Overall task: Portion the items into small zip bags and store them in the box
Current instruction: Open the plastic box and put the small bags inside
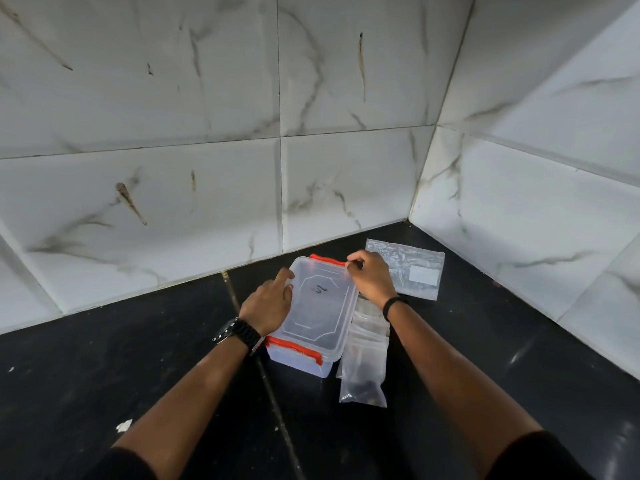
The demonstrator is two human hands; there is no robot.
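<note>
We see the left hand resting on the clear rectangular plastic box's lid; the right hand apparently pinches its far orange clasp.

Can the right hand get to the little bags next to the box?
Probably yes. The small bags lie in the open on the counter, right of the box and just under the right wrist. Nothing covers them, but the right hand is busy on the lid's far corner and must let go first.
</note>
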